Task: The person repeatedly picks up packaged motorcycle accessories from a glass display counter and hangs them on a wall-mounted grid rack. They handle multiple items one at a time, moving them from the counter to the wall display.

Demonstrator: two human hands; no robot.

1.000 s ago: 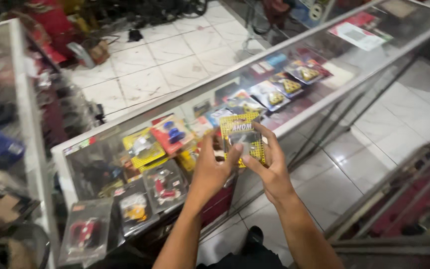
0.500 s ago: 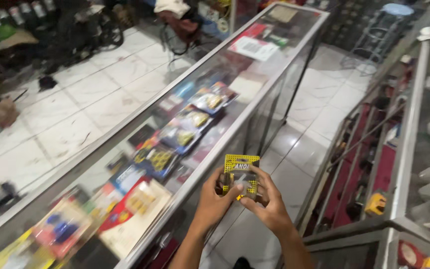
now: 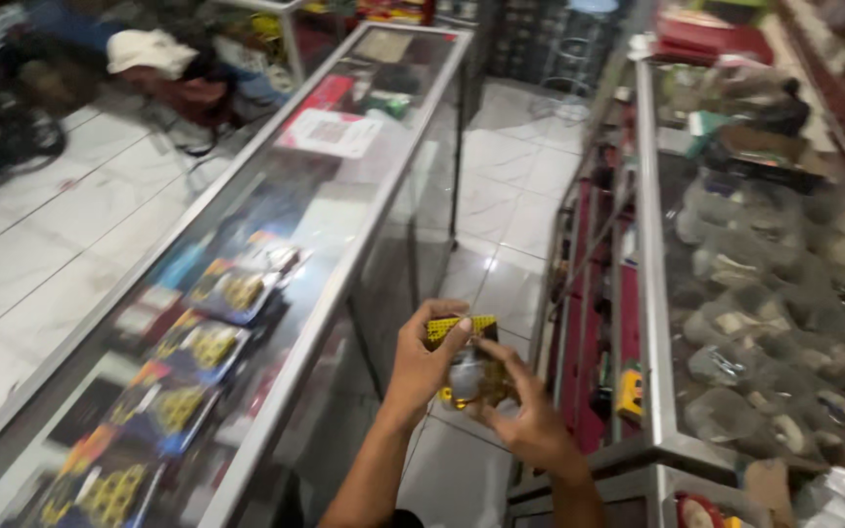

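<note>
Blister pack [image 3: 466,367], small, yellow-and-black header card with a clear bubble below; contents blurred, not identifiable. Held in mid-air over the white tiled floor [image 3: 501,225] of the aisle, just right of the long glass counter [image 3: 344,264] and above no surface.

Hands: left hand [image 3: 422,367] closed on the pack's left edge, thumb across the yellow header; right hand [image 3: 530,416] closed on its lower right part, fingers over the bubble. Both hands clamped on the pack, touching each other around it.

Long glass counter, metal-framed, left of the pack: under its top, a row of carded packs [image 3: 198,342] in yellow, black and blue, laid flat and overlapping, running from the near end toward the middle. Farther along, on its top, a white printed sheet [image 3: 330,132] with a red card beside it.

Second glass case [image 3: 652,293], right of the pack: holds many clear bags [image 3: 735,362] of small parts, heaped together; parts too blurred to tell. On its far end, red boxes [image 3: 711,34], stacked.

Beyond the long counter's far left side: a white cap [image 3: 149,49] among dark bundles on the floor.
</note>
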